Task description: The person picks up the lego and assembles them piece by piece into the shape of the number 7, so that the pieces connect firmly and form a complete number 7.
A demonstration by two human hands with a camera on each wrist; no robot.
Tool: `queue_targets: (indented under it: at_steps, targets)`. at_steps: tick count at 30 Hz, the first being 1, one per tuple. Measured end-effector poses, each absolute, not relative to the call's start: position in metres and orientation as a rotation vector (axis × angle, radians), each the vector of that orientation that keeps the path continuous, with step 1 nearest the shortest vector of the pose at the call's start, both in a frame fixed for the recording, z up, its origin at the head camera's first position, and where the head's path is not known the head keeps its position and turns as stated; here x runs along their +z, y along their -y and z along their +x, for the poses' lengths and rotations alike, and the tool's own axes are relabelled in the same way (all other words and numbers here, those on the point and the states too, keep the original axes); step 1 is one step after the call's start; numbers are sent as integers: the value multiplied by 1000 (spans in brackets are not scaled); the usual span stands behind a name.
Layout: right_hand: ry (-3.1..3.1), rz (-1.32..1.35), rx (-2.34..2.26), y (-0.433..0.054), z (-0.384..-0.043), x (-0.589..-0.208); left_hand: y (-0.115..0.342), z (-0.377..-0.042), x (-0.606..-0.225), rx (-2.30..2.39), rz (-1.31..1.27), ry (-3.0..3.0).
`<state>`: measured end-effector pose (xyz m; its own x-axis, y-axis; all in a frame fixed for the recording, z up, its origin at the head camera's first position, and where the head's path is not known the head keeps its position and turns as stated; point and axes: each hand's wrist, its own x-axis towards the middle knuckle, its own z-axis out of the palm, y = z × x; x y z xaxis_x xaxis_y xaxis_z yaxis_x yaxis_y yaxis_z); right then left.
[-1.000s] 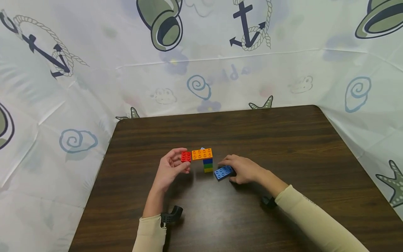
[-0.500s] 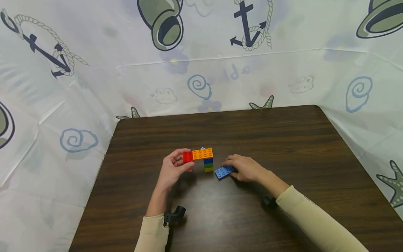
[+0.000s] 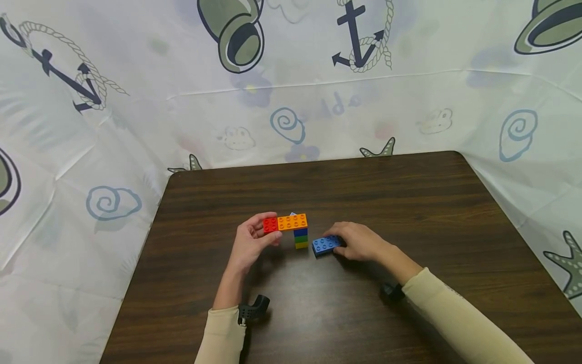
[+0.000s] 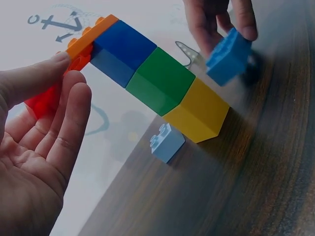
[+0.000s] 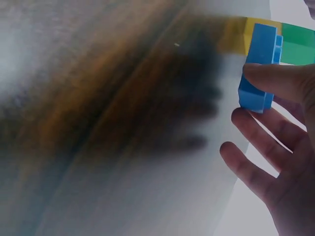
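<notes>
A tower stands on the table: yellow brick (image 4: pixel 199 115) at the bottom, green brick (image 4: pixel 160 81), dark blue brick (image 4: pixel 123 51), and an orange brick (image 3: pixel 292 222) on top, overhanging to the left. My left hand (image 3: pixel 249 240) pinches a red brick (image 3: pixel 270 225) at the orange brick's left end; whether the two are joined I cannot tell. In the left wrist view the thumb hides part of both. Right of the tower, my right hand (image 3: pixel 359 241) pinches a blue eight-stud brick (image 5: pixel 261 44) between thumb and fingers, just above the table.
A small light blue brick (image 4: pixel 167 142) lies behind the tower, mostly hidden in the head view. The dark wooden table (image 3: pixel 409 192) has a patterned white cloth (image 3: pixel 318 121) hanging behind it. Black wrist devices (image 3: pixel 254 307) sit at both sleeves.
My left hand has moved right with the red brick, up against the orange one. My right hand has taken hold of the blue brick, turned it slightly and lifted it.
</notes>
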<state>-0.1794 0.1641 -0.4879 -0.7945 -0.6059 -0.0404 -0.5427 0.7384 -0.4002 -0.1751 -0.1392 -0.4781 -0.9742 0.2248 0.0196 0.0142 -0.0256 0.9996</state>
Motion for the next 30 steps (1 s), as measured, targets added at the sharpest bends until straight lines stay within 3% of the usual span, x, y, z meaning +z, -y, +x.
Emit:
queue_targets:
  at_steps: [15, 30]
  targets:
    - [-2969, -749, -1072, -162, -188, -444, 138, -178, -470, 2010, 227, -2129]
    - [-2956, -994, -1053, -106, -186, -414, 135, -168, -437, 1922, 263, -2182]
